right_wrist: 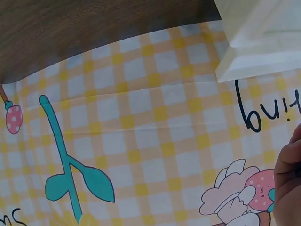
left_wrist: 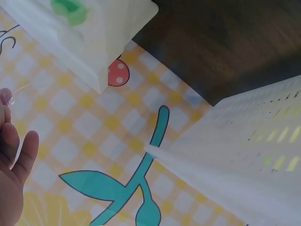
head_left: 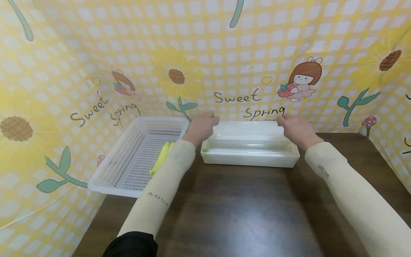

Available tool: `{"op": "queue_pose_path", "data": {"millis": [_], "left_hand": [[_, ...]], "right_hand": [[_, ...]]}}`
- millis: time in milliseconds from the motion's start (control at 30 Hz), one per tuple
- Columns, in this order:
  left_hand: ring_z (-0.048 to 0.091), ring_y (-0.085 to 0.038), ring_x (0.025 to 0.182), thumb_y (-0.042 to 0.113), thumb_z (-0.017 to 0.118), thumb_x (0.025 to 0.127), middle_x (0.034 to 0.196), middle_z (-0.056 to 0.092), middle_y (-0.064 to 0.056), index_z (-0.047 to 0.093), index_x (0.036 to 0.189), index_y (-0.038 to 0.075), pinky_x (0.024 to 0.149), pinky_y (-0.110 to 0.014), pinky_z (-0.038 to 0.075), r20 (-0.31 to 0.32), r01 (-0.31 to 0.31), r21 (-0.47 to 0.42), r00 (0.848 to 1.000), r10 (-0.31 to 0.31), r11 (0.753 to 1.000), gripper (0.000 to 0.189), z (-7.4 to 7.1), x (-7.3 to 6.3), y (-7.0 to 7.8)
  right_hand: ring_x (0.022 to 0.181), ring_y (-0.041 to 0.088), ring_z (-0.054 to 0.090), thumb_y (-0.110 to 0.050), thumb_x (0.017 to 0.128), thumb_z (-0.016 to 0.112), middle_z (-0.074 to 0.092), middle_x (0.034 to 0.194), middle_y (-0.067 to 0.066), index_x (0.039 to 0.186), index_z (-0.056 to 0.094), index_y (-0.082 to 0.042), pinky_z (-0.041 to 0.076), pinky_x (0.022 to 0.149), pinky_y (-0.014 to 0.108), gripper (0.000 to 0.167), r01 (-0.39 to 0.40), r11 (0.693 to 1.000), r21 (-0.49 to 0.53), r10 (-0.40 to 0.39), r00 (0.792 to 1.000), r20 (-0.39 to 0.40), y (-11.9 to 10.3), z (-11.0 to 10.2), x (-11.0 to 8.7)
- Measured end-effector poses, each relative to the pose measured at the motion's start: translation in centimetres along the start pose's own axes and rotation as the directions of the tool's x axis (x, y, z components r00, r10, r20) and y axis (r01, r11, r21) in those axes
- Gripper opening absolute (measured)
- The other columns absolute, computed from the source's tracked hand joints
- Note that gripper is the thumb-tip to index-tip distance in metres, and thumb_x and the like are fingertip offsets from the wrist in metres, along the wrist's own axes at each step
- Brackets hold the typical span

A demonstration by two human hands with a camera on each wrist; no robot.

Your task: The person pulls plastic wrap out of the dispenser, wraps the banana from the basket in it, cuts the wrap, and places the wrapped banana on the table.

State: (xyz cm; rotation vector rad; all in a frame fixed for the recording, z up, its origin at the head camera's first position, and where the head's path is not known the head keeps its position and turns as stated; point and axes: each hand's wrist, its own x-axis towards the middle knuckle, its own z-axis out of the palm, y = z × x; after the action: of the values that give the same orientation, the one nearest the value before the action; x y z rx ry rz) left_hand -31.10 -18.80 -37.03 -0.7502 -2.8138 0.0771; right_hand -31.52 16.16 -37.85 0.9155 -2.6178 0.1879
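Note:
A long cream box stands at the back of the table, with glossy see-through film showing above and across its opening. My left hand is over the box's left end, its fingertips pinching the film's edge. In the left wrist view a shiny clear bit shows at the fingertips of the left hand. Above the right end, my right hand has curled fingers at the film's other side. Only part of the right hand appears in the right wrist view. A small green spot marks the box's left end.
To the left sits a white slotted basket with long yellow pieces resembling bananas inside, partly behind my left sleeve. The dark wooden table reaches back to a yellow checked cloth hanging behind.

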Motion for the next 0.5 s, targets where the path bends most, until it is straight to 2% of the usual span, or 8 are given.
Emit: {"op": "queue_pose_path", "data": {"millis": [200,367,500], "left_hand": [[0.046,-0.019,0.068,-0.01,0.056,0.091,0.09,0.052,-0.006,0.068,0.106,0.005,0.057,-0.029,0.046,0.009,0.025,-0.031,1.0,-0.025,0.999,0.024,-0.8,0.4,-0.3],[0.046,-0.02,0.067,-0.007,0.056,0.091,0.087,0.05,-0.006,0.065,0.1,0.006,0.055,-0.031,0.044,0.008,0.033,-0.001,0.999,-0.033,0.999,0.018,-1.6,0.6,-0.4],[0.048,-0.02,0.069,-0.006,0.056,0.091,0.089,0.051,-0.005,0.066,0.101,0.006,0.056,-0.03,0.045,0.023,0.03,0.013,0.999,-0.03,0.999,0.019,-2.0,0.9,-0.6]], "right_hand": [[0.071,0.037,0.063,0.016,0.083,0.058,0.064,0.09,0.018,0.1,0.064,0.001,0.053,0.057,0.049,0.024,-0.034,0.999,0.018,0.034,0.999,0.027,0.2,-0.7,0.5],[0.066,0.037,0.062,0.016,0.082,0.057,0.063,0.083,0.016,0.097,0.064,0.0,0.051,0.051,0.05,0.023,-0.02,1.0,0.0,0.02,0.999,-0.03,0.4,-1.0,0.9],[0.064,0.036,0.061,0.016,0.081,0.056,0.063,0.083,0.016,0.095,0.064,0.0,0.049,0.048,0.049,0.023,-0.006,1.0,-0.012,0.005,0.998,-0.069,0.6,-1.2,1.0]]}}
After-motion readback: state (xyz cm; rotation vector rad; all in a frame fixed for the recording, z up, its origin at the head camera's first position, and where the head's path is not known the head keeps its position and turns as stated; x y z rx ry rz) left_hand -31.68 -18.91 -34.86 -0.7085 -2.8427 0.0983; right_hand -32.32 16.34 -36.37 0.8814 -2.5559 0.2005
